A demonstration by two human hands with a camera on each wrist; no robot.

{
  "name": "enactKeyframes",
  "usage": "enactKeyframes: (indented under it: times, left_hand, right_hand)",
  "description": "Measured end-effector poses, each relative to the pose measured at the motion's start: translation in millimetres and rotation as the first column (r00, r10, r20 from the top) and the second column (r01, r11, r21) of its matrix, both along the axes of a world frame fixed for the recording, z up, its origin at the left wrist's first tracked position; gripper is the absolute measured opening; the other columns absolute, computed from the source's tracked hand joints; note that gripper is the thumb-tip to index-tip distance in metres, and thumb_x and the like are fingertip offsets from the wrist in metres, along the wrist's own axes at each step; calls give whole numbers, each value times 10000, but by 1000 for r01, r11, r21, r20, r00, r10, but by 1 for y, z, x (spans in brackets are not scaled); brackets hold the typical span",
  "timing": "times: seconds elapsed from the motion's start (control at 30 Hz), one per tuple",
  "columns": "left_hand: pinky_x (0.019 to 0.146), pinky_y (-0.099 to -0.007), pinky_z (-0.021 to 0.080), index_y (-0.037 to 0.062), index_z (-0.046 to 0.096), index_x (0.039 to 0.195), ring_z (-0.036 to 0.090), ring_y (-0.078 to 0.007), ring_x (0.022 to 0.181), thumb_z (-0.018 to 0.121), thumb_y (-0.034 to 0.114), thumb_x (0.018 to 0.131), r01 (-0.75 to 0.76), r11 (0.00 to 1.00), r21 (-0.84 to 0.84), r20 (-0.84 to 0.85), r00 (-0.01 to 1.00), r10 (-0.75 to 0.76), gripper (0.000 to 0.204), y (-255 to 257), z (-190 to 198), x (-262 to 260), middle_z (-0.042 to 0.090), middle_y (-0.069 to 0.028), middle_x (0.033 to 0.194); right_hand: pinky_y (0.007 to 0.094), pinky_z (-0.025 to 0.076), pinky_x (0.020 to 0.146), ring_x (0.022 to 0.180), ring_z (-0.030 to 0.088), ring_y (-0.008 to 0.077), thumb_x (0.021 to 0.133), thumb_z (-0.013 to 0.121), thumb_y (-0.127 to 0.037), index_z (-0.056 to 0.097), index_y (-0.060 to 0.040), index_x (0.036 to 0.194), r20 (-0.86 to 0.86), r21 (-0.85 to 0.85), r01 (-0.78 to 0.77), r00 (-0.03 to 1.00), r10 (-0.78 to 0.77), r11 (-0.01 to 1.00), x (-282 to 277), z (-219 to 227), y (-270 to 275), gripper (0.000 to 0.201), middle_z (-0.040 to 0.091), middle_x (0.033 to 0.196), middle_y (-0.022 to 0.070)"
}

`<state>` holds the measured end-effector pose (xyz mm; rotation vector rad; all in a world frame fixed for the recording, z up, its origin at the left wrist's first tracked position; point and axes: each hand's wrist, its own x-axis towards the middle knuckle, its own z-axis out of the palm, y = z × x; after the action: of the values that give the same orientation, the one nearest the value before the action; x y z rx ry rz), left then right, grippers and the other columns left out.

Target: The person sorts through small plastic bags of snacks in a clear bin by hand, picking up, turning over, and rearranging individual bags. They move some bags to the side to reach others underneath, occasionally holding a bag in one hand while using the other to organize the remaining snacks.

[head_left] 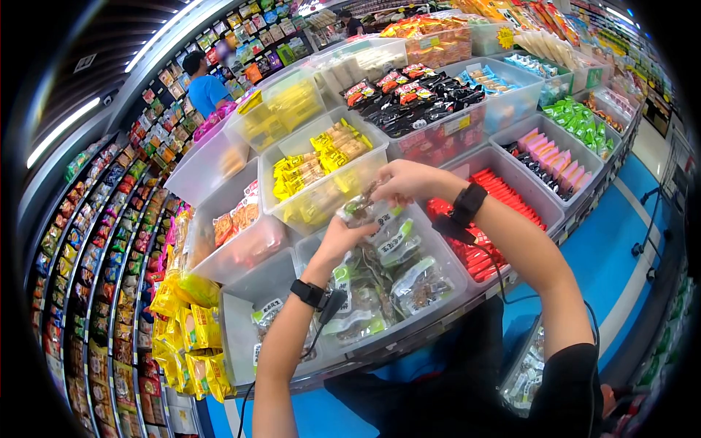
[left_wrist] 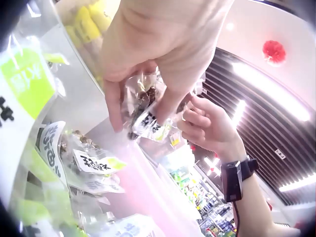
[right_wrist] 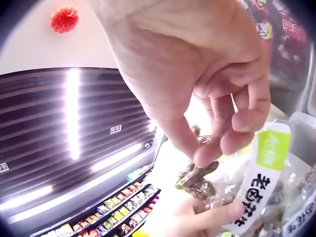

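Over a bin of clear snack packets (head_left: 409,281) my two hands meet at one small packet (head_left: 355,210). It is clear plastic with dark brown pieces inside and a white and green label. My left hand (head_left: 342,237) grips the packet between thumb and fingers, which shows closely in the left wrist view. From the other side, my right hand (head_left: 406,179) pinches its upper end; in the right wrist view the thumb and fingertips (right_wrist: 210,153) sit right at the brown pieces (right_wrist: 195,182). Similar packets lie loosely below both hands.
Around the bin stand plastic tubs: yellow-wrapped snacks (head_left: 328,157) behind, red sticks (head_left: 493,212) at right, black packets (head_left: 416,102) farther back. Yellow bags (head_left: 193,328) hang at the left corner. A person in blue (head_left: 208,87) stands beyond. Cables run from both wrist cameras.
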<state>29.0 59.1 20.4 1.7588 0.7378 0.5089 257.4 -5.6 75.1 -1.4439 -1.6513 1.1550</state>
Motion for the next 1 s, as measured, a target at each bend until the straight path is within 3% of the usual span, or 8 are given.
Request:
enactKeyframes:
  times: [0.1,0.33,0.4,0.47,0.5,0.73,0.9,1.0]
  left_hand:
    - [825,-363,609,10,562,1272,647,-176,998,742,201,908,39,984,-175,169,985,-9,449,-4,6,0,649,-68,1157]
    - [873,-447,619,-66,525,1277,631,-222,1099,569,235,1026,-81,919,-386,-96,994,47,394,32,-33,21,607,-103,1229]
    - [834,-395,616,-106,613,1138,665,-226,1051,556,332,1027,-96,944,-317,-112,992,63,455,30,-37,27,666,-135,1097]
    - [790,-397,592,-111,681,951,705,-312,943,556,448,1000,-78,978,191,-613,769,181,576,29,-28,32,709,-196,922]
    - [778,-442,560,-103,694,837,702,-404,858,570,515,961,10,837,547,-553,755,353,642,24,-35,31,692,-257,776]
    - [841,-519,526,-43,726,900,681,-440,851,573,391,962,186,685,704,-576,714,398,464,13,-37,26,698,-271,843]
    - [980,-477,474,-45,614,1221,587,-449,1131,661,286,909,459,671,582,-575,816,-58,457,21,-29,13,639,-294,1157]
    - [1049,-460,430,-15,452,1399,510,-431,1250,726,300,866,482,679,553,-614,787,-59,678,1,-35,12,541,-292,1324]
  right_hand:
    - [284,402,408,453,532,118,864,763,-273,646,-34,778,-122,32,236,965,-230,971,10,1,-18,280,590,582,17]
    - [302,427,417,461,575,130,819,798,-279,653,-15,741,-102,171,498,867,-487,850,38,-32,-23,311,613,603,41]
    - [315,475,475,494,610,137,791,809,-291,674,10,733,-34,256,521,847,-531,814,38,-41,-27,334,655,637,71]
    - [322,492,514,499,613,145,778,811,-304,690,23,737,-18,277,520,844,-536,808,35,-43,-33,351,668,645,87]
    - [333,493,512,490,617,155,781,804,-320,689,26,739,22,293,518,837,-547,803,34,-43,-36,366,666,643,98]
    - [398,505,593,603,678,277,807,760,-334,668,30,825,-60,390,544,820,-570,743,24,-55,-35,376,681,687,169]
    - [436,494,591,642,666,347,887,677,-257,607,-39,957,94,588,374,849,-520,718,7,-46,-48,239,663,686,179]
    - [440,498,582,641,649,377,893,669,-239,599,-64,972,209,696,203,861,-465,689,7,-54,-38,204,666,699,163]
